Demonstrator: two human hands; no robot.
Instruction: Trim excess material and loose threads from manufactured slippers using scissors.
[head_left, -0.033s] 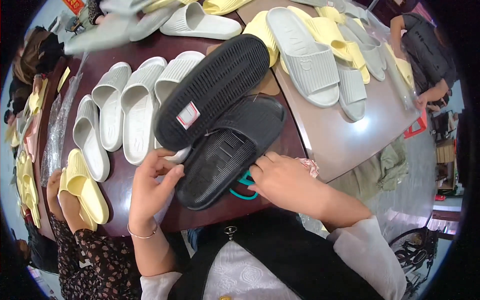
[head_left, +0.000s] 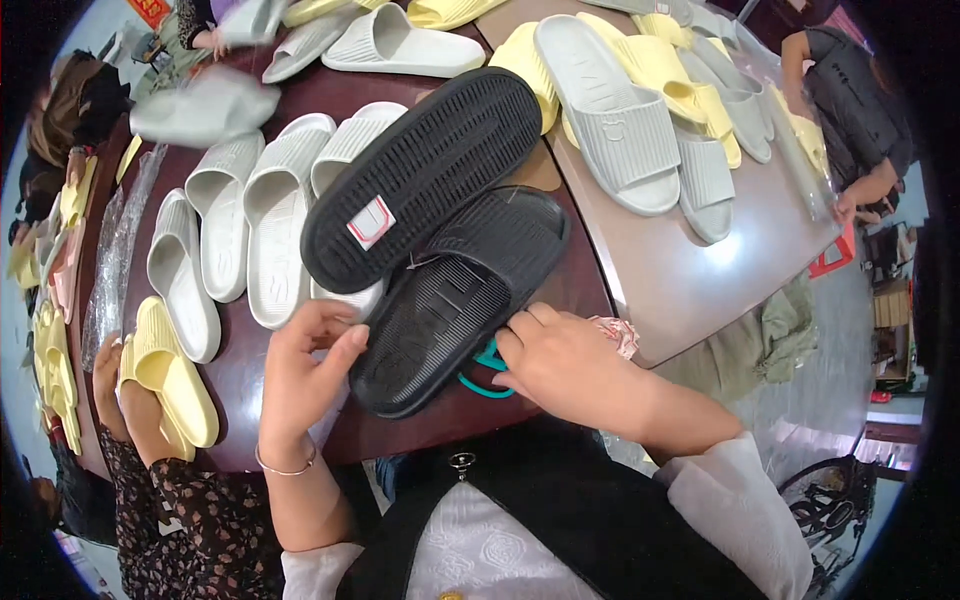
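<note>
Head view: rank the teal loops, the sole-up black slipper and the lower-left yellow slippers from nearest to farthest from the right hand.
From the right hand:
1. Teal loops, just to its left.
2. Sole-up black slipper, ahead and left.
3. Yellow slippers, far to the left.

This looks like a workshop: black slippers (head_left: 430, 165), gray slippers (head_left: 278, 220) and yellow slippers (head_left: 660, 75) crowd a big tabletop (head_left: 245, 400), with people (head_left: 850, 110) around it.

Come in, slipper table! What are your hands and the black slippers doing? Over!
Left hand half-open, right hand curled, both beside near black slipper. Far black slipper sole-up. Teal loops by right hand.
</note>
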